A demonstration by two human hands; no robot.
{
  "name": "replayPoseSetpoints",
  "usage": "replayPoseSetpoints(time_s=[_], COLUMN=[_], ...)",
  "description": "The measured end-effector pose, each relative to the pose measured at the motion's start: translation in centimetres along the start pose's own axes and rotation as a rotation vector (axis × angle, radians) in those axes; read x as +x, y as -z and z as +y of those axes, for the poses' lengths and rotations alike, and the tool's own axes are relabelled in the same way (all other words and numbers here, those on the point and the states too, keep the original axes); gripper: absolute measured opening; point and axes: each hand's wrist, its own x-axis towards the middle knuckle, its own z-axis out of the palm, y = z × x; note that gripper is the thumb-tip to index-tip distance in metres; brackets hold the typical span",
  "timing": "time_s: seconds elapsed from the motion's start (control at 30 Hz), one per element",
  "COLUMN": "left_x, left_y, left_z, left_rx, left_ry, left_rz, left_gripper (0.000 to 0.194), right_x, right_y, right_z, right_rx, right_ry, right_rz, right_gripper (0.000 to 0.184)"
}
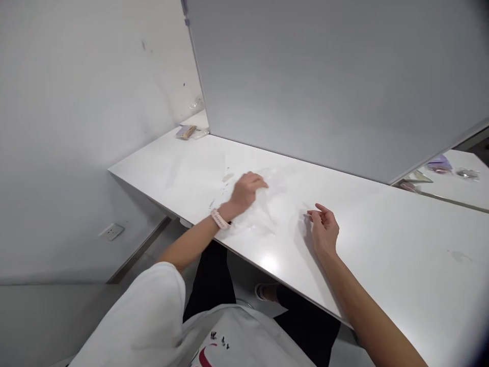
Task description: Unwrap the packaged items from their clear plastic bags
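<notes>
A clear plastic bag or sheet point(269, 206) lies flat on the white table point(382, 244), hard to make out against it. My left hand point(246, 189), with a pink watch on the wrist, rests on the sheet's left part with fingers curled down onto it. My right hand point(324, 227) hovers at the sheet's right edge, fingers half bent and apart, the fingertips near or pinching the plastic's edge. A few small dark specks point(225, 179) lie on the table left of my left hand.
A grey divider panel point(324, 86) stands along the table's far side. Small packets point(189, 132) lie at the far left corner by the wall. Purple and clear items point(439, 165) sit beyond the divider at right. A wall socket point(110, 232) is low on the left.
</notes>
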Motion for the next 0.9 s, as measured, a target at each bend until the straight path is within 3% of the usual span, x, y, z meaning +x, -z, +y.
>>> replayPoseSetpoints(time_s=[0.07,0.17,0.23,0.3,0.37,0.43,0.57,0.63,0.7,0.77,0.83,0.9], left_x=[-1.4,-4.1,-5.8,-7.1,-7.7,-7.5,-5.8,-4.8,-3.5,-2.0,-0.2,1.8], left_y=[3.7,7.7,9.0,9.1,8.0,6.1,2.3,1.7,2.7,5.0,7.9,10.2], left_z=[-4.8,-12.3,-16.4,-19.0,-20.0,-19.4,-15.2,-13.5,-13.3,-14.7,-17.4,-21.0], left_rx=[0.111,0.269,0.357,0.390,0.403,0.411,0.310,0.161,-0.055,-0.222,-0.171,0.043], left_ry=[0.124,0.391,0.560,0.667,0.698,0.642,0.350,0.179,0.046,0.060,0.234,0.425], left_rz=[0.069,0.043,-0.054,-0.138,-0.243,-0.356,-0.428,-0.473,-0.630,-0.747,-0.654,-0.410], left_gripper=[0.047,0.048,0.045,0.048,0.056,0.057,0.054,0.053,0.051,0.039,0.029,0.032], right_x=[-1.1,-2.6,-3.3,-3.9,-4.4,-4.7,-4.8,-4.2,-2.8,-1.0,0.7,2.1], right_y=[-1.3,-3.8,-5.9,-8.2,-10.7,-13.2,-18.6,-21.0,-23.2,-24.8,-26.1,-27.1], right_z=[-0.4,-1.0,-1.3,-1.4,-1.4,-1.4,-2.3,-3.0,-3.4,-3.4,-3.1,-2.7], right_rx=[-0.025,-0.049,-0.056,-0.064,-0.069,-0.080,-0.234,-0.402,-0.599,-0.779,-0.898,-0.951], right_ry=[0.000,-0.010,-0.017,-0.007,0.026,0.101,0.426,0.605,0.686,0.671,0.660,0.700], right_rz=[-0.042,-0.098,-0.133,-0.166,-0.203,-0.234,-0.232,-0.219,-0.262,-0.388,-0.516,-0.568], right_gripper=[0.034,0.035,0.036,0.039,0.044,0.051,0.058,0.056,0.050,0.046,0.045,0.047])
